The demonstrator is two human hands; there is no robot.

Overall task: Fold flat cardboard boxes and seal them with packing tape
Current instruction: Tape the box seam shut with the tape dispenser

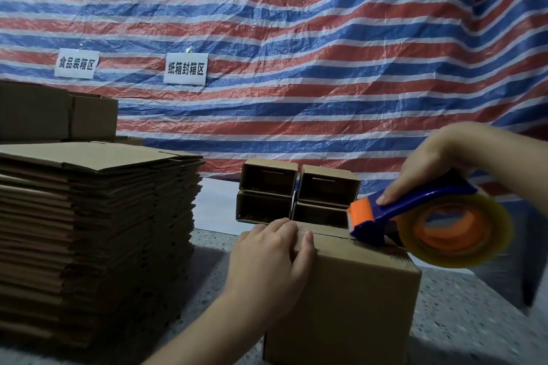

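Atop corrugated box [350, 284], right hand [427, 169] grips plastic dispenser [415, 216].

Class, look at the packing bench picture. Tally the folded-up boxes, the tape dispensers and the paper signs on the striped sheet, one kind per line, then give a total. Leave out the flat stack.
Folded boxes: 5, namely the box being taped and 4 stacked open-ended behind it
Tape dispensers: 1
Paper signs: 2
Total: 8
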